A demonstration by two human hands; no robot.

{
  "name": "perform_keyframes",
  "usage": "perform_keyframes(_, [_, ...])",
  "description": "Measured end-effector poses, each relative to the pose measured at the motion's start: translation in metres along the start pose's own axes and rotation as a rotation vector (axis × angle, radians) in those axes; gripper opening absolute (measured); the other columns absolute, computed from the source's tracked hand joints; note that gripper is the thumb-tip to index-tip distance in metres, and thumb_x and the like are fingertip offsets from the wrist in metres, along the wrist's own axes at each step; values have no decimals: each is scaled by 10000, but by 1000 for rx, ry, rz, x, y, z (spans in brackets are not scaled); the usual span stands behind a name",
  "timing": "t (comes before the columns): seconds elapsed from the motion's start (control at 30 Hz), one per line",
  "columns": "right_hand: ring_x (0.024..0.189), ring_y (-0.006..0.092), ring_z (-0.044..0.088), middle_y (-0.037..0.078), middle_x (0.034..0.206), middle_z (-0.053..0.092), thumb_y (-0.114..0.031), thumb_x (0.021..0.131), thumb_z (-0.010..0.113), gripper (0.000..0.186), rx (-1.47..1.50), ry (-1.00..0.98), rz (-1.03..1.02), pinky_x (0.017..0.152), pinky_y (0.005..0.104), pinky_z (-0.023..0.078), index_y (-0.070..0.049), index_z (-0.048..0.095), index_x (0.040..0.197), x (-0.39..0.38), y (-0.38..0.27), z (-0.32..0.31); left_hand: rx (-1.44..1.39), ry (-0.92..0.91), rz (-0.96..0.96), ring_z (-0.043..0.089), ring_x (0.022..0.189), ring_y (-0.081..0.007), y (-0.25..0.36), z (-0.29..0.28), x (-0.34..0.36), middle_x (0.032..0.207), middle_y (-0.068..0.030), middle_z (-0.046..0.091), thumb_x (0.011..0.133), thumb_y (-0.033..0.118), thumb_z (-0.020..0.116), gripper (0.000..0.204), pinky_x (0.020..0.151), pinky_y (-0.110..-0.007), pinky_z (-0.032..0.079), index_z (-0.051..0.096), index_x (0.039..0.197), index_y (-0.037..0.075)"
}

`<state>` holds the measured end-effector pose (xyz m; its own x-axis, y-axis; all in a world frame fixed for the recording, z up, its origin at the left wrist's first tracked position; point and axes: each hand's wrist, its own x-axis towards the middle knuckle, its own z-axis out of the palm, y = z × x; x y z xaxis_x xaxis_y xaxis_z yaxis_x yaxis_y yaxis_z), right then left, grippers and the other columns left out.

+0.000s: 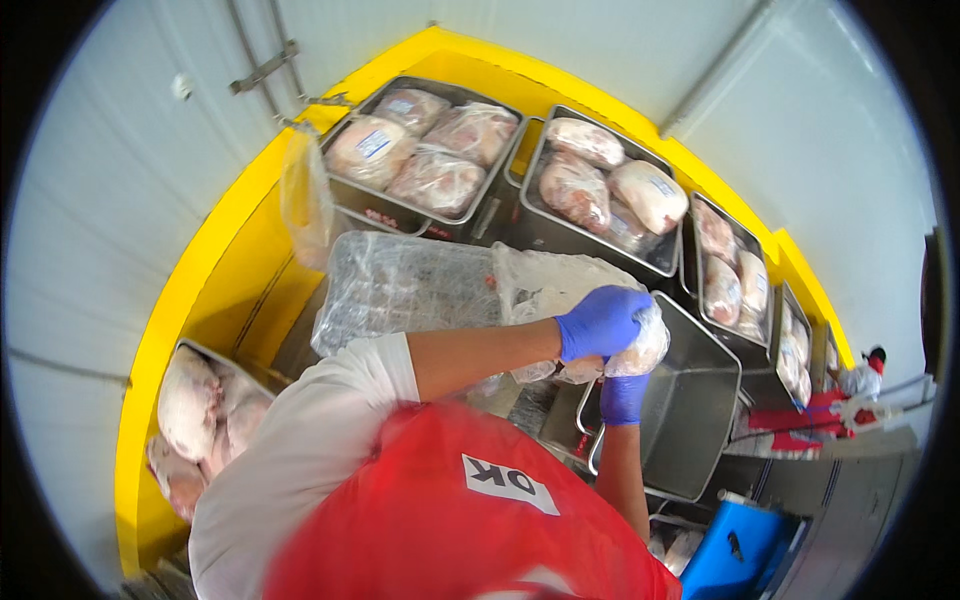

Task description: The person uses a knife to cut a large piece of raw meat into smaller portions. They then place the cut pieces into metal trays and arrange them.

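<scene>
A plastic-wrapped piece of pale meat (645, 343) is held up between my two purple-gloved hands. My left hand (600, 322) grips it from above and the left, fingers closed round the wrap. My right hand (625, 398) holds it from below, its fingers partly hidden behind it. Both hands are at the left edge of a deep steel bin (690, 425), whose bare inner walls show. Just left of the hands lies loose clear plastic (535, 275), draped beside a large film-wrapped block (405, 285).
Steel bins of bagged meat stand along the yellow-edged wall: one (425, 215) at far left, another (605, 255) mid-back, more to the right. Unwrapped-looking meat (190, 405) fills a bin at left. A blue container (728, 550) stands lower right. A person (862, 380) is at far right.
</scene>
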<state>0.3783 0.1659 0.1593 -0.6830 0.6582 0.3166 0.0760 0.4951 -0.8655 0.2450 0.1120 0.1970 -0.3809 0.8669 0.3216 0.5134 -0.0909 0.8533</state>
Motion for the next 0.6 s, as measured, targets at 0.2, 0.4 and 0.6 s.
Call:
perform_keyframes(0.2, [1253,247,546,117,1362,574,-264,1017,564,464,524,31,216,1089,407,429,-49,490,1421,4,92,13,260,-181,131,626,1062,-442,37,-1,-20,1128,-247,660,832,218,657,394,942,-493,497,662,1173,21])
perform_keyframes(0.4, [1302,281,532,130,1410,555,-340,999,573,516,906,-47,301,1107,439,431,-83,486,1438,62,58,16,-29,102,113,472,1380,-324,35,-61,-85,1455,-203,517,926,233,715,687,1124,-433,404,414,1505,20])
perform_keyframes(0.6, [1302,293,539,123,1408,576,-387,948,590,553,1268,-87,373,1114,479,423,-91,525,1411,122,-91,51,-432,501,-516,502,1320,-278,-74,-137,-157,1495,-105,477,1008,347,631,692,1064,-384,452,336,1569,68])
